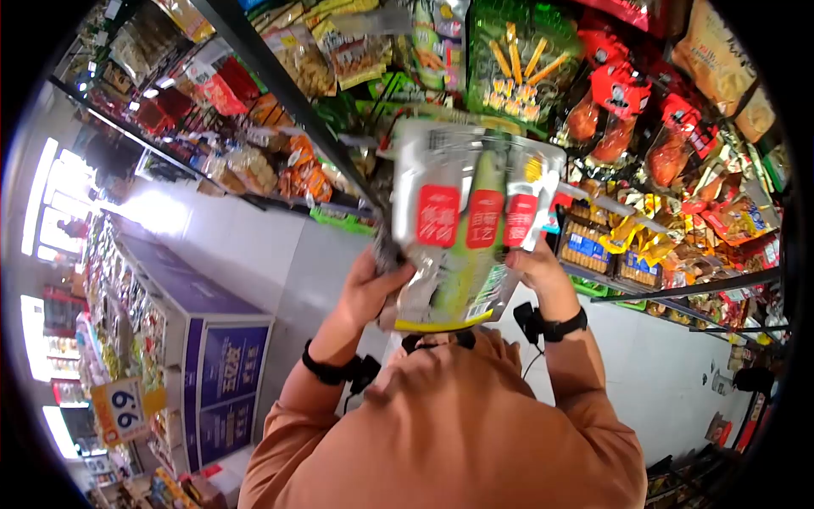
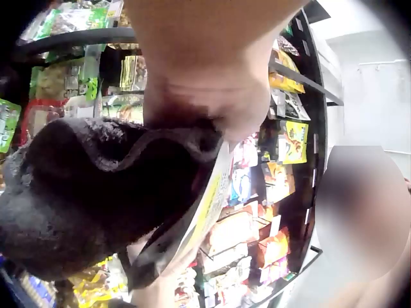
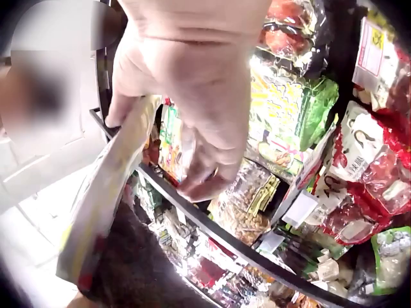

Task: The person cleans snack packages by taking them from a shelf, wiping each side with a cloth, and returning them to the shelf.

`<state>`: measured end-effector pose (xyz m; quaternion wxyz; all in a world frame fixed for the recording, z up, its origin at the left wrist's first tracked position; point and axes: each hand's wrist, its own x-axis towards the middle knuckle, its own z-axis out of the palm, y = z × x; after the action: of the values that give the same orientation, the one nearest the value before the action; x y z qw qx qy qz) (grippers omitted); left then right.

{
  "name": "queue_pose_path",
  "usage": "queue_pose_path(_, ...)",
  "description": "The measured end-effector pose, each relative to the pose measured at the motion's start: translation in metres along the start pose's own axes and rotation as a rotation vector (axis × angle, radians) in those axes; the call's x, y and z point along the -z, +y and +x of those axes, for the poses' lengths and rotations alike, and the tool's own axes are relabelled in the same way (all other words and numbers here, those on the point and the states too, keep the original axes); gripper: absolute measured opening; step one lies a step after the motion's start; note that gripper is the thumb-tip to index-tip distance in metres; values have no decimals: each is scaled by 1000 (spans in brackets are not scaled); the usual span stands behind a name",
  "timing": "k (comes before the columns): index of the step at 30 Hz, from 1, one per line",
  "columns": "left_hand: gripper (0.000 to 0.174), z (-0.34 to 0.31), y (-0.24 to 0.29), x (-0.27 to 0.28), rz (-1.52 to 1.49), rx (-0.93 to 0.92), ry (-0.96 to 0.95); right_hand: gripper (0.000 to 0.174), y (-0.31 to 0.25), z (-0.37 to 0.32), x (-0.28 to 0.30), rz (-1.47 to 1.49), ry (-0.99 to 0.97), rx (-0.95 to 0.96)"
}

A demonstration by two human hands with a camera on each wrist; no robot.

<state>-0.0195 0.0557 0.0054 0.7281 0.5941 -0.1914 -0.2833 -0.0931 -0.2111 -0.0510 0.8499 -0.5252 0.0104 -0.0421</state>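
A silver-and-green plastic food bag (image 1: 487, 182) with red label squares and a yellow bottom edge is held upright in front of the chest. My left hand (image 1: 370, 287) grips its left edge, thumb on the near face. Bunched at that same hand is a dark grey fuzzy cloth (image 2: 45, 199), which hides much of the fingers in the left wrist view. On the opposite edge, my right hand (image 1: 539, 267) pinches the bag (image 3: 106, 192) between thumb and fingers, as the right wrist view shows from the side.
Racks of packaged snacks stand close ahead, with a green bag of snack sticks (image 1: 521, 64) and red-topped meat packs (image 1: 615, 93). A black shelf post (image 1: 284, 93) runs near the left hand. To the left is a purple-panelled display counter (image 1: 225, 373) with a price sign (image 1: 121, 411).
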Motion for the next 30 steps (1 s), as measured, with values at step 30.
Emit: queue_pose_path(30, 80, 38, 7, -15, 491, -520, -497, 89, 17, 24, -111, 127, -16, 348)
